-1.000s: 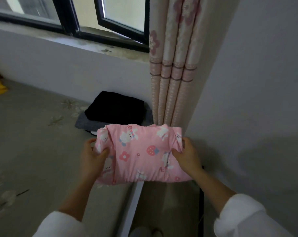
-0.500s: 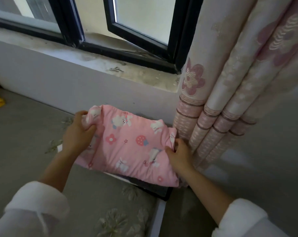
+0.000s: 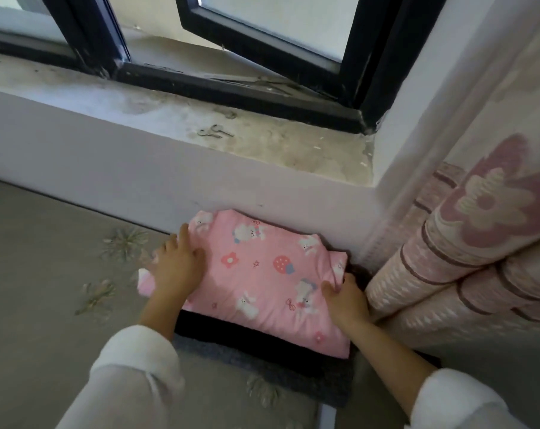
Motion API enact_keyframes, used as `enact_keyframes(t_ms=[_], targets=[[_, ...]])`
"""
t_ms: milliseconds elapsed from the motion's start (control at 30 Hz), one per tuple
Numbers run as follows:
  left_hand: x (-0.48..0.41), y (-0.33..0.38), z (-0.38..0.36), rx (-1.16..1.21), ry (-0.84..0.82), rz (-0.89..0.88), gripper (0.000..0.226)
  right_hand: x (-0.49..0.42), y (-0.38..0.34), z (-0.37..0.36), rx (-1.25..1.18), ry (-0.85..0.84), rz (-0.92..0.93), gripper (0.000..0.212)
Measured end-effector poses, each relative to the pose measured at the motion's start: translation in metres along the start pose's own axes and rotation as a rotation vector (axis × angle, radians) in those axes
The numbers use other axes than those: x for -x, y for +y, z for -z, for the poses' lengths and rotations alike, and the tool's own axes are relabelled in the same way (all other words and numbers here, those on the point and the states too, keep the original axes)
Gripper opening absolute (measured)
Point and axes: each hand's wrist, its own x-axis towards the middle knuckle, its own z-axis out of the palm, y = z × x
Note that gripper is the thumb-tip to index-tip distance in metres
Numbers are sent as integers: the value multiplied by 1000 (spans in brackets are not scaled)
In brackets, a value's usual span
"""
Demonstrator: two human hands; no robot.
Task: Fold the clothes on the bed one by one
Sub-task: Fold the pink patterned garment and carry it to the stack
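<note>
A folded pink garment (image 3: 262, 274) with a cartoon print lies on top of a folded black garment (image 3: 262, 345), which rests on a folded grey one (image 3: 262, 373), at the bed's corner below the window sill. My left hand (image 3: 177, 264) lies flat on the pink garment's left end with fingers spread. My right hand (image 3: 344, 297) is at its right end; the thumb lies on top and the fingers are hidden beside the fabric.
The grey flower-print bed cover (image 3: 45, 289) spreads to the left. A white wall and stained window sill (image 3: 231, 131) run just behind the stack. A bundled pink curtain (image 3: 466, 261) crowds the right side. An open black window frame (image 3: 370, 57) hangs above.
The pink garment, carried in the air before, has come down onto the black and grey stack against the wall. My left hand has gone from gripping its end to lying flat on it.
</note>
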Motion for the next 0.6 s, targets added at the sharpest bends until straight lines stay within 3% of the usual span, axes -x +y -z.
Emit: enact_keyframes(t_ms=[67, 133, 233, 333, 600], targets=[[5, -2, -10, -18, 48, 18, 62, 0, -3, -2, 121, 69, 135, 57], [12, 1, -19, 7, 90, -83, 61, 5, -9, -7, 215, 129, 395, 69], [25, 5, -32, 9, 15, -152, 70, 9, -12, -23, 340, -76, 641, 61], [34, -5, -51, -8, -67, -42, 81, 4, 2, -38, 440, -260, 559, 54], [29, -11, -80, -27, -181, 35, 78, -11, 16, -62, 539, -347, 450, 56]])
